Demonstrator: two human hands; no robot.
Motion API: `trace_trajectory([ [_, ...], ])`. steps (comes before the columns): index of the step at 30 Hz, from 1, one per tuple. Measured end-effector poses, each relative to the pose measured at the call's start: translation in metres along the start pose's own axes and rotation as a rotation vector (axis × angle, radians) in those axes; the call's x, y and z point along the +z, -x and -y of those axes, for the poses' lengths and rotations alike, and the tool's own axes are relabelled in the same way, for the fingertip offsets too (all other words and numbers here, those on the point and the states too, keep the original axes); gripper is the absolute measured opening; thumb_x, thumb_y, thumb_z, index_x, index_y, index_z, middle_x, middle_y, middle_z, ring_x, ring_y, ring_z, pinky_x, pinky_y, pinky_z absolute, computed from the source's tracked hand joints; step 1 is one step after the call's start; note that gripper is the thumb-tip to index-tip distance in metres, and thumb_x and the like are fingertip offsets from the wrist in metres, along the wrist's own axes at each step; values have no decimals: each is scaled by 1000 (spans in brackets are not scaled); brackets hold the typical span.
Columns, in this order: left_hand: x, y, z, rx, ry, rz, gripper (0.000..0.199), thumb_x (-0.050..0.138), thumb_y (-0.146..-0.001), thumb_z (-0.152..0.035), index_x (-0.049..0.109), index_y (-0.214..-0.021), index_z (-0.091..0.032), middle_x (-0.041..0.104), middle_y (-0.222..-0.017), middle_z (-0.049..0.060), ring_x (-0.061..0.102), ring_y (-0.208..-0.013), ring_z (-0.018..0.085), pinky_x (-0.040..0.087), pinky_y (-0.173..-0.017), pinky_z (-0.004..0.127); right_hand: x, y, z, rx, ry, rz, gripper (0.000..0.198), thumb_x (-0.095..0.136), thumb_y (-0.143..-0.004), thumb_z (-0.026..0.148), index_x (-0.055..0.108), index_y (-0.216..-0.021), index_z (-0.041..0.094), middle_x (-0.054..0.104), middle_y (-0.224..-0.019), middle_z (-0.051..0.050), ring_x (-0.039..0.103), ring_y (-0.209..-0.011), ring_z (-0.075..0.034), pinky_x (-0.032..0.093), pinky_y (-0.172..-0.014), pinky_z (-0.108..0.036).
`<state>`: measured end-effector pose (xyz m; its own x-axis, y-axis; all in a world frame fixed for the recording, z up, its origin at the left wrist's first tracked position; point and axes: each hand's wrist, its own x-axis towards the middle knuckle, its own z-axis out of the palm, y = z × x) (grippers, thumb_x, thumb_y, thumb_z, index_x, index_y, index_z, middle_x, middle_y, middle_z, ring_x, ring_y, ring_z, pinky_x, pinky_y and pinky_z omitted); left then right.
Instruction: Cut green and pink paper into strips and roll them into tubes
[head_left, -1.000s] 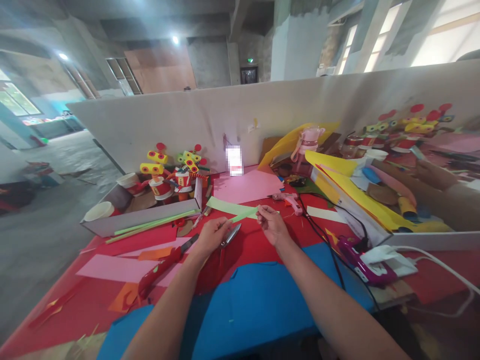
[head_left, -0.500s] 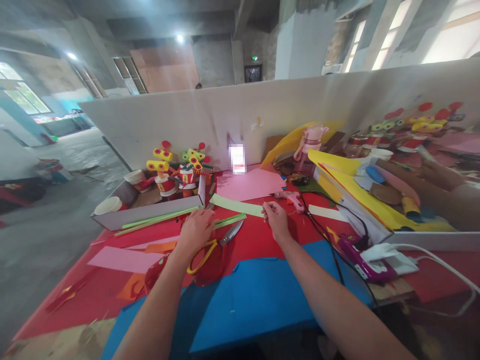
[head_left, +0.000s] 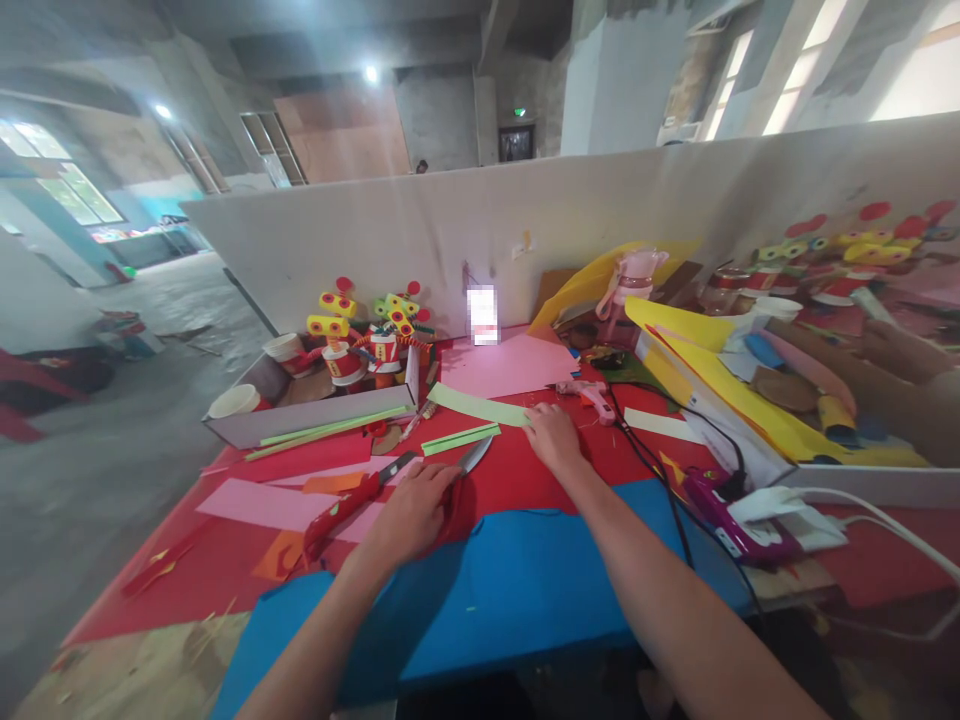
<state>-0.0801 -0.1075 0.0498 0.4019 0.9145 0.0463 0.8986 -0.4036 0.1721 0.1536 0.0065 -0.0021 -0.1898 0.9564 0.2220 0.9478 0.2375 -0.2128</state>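
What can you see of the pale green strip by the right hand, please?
The pale green strip looks like paper: plain, long, narrow, slightly bowed. It lies on the red surface, at the near edge of the pink sheet. The right hand covers its right end, apparently touching it.

The red table (head_left: pixel 517 482) carries pink paper (head_left: pixel 510 365) and green strips (head_left: pixel 480 405).

Long pale green strip (head_left: pixel 478 405), lying beyond scissors (head_left: pixel 476 456); silvery blade showing
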Motion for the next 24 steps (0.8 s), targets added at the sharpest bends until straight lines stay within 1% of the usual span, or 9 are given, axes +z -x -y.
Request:
trace_trajectory([
  [3,10,-8,4,34,-16,-58,55,42,-75,0,59,-123,-19,63,-122,8,55,-109,23,40,-100,39,0,0,3,-4,62,-24,26,45,-92,16,65,-110,16,64,-105,-14,54,-99,-24,40,-81,-33],
  [8,16,-21,9,5,-127,-72,49,40,-81,-4,59,-124,-18,64,-121,10,55,-105,26,43,-94,40,6,0,-3,-26,45,2,35,44,-89,10,61,-119,16,63,-108,-14,54,-100,-24,39,-84,-32],
  [11,14,-27,15,-53,-175,-56,47,39,-84,-7,57,-126,-19,63,-120,10,54,-107,27,44,-92,40,10,1,-8,-31,32,-1,37,46,-88,10,59,-123,15,63,-109,-14,54,-101,-24,38,-87,-32],
  [14,9,-31,19,-157,-217,-59,47,39,-85,-9,55,-128,-21,63,-118,12,53,-110,29,45,-89,42,12,0,-12,-35,18,-26,35,44,-90,12,58,-121,13,64,-108,-15,55,-100,-24,38,-87,-31],
  [16,6,-34,17,-216,-229,-87,47,39,-85,-9,55,-127,-21,63,-115,13,51,-113,30,45,-90,44,14,-2,-15,-22,2,-45,34,40,-91,11,58,-120,12,65,-106,-15,57,-99,-23,39,-87,-31],
  [18,5,-38,11,-206,-218,-134,49,38,-84,-7,54,-129,-21,62,-118,13,50,-116,29,43,-95,46,15,-4,-18,1,-25,-68,35,36,-91,9,58,-118,10,67,-105,-16,58,-98,-23,39,-86,-31],
  [21,7,-45,-3,-117,-178,-236,55,40,-85,-8,45,-138,-20,54,-134,11,47,-122,27,39,-102,44,14,-5,-22,49,-113,-149,35,34,-91,8,61,-112,8,68,-102,-16,60,-95,-24,41,-84,-32],
  [23,11,-48,-12,-79,-166,-314,57,42,-86,-12,39,-143,-22,47,-142,10,42,-128,27,37,-104,45,8,0,-24,51,-209,-261,33,33,-92,12,63,-106,11,69,-99,-14,61,-93,-24,42,-82,-32],
  [24,13,-49,-16,-63,-173,-353,58,43,-87,-14,37,-144,-23,44,-145,10,38,-132,28,36,-105,46,2,4,-24,28,-261,-326,32,34,-93,15,64,-104,13,69,-98,-12,62,-92,-24,43,-82,-32],
])
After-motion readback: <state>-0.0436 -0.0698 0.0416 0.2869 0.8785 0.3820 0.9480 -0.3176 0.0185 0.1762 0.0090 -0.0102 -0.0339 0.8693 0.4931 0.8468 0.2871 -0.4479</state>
